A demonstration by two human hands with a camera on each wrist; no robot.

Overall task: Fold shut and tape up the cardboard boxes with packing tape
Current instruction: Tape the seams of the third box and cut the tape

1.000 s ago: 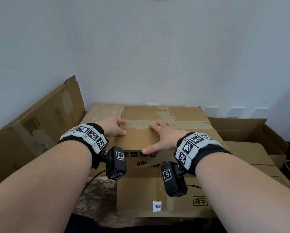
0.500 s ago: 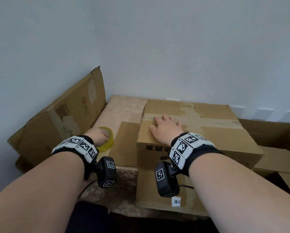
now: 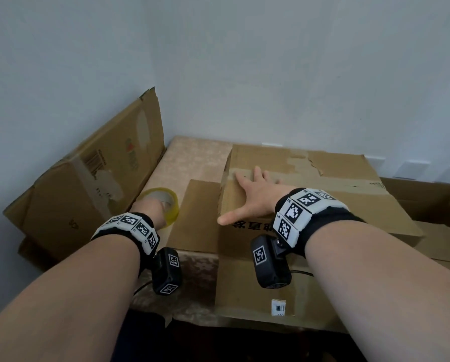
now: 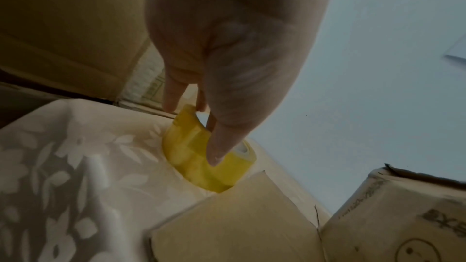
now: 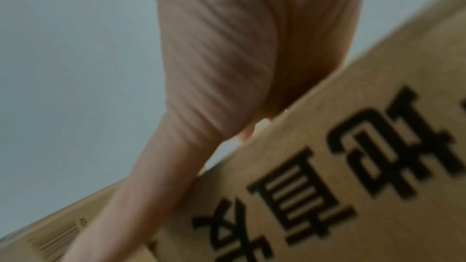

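Note:
A brown cardboard box [image 3: 344,205] lies on the table with its top flaps folded down and old tape along the seam. My right hand [image 3: 255,197] presses flat on the top near its left corner, fingers spread and thumb along the front edge. The right wrist view shows the palm on the edge of the box [image 5: 327,186] above black printed characters. One side flap [image 3: 195,218] sticks out to the left. Beside it stands a yellow tape roll [image 3: 166,205]. My left hand [image 3: 150,209] pinches the tape roll [image 4: 196,158], thumb on its outer face and fingers over the rim.
A large folded cardboard box [image 3: 93,184] leans on the left wall. An open box [image 3: 425,197] and more cardboard lie to the right. The table [image 3: 192,158] has a floral cloth and its front edge is close to me.
My left hand left the box top, moved left to the tape roll and now pinches it. The right hand stays flat on the box. The head view has swung left.

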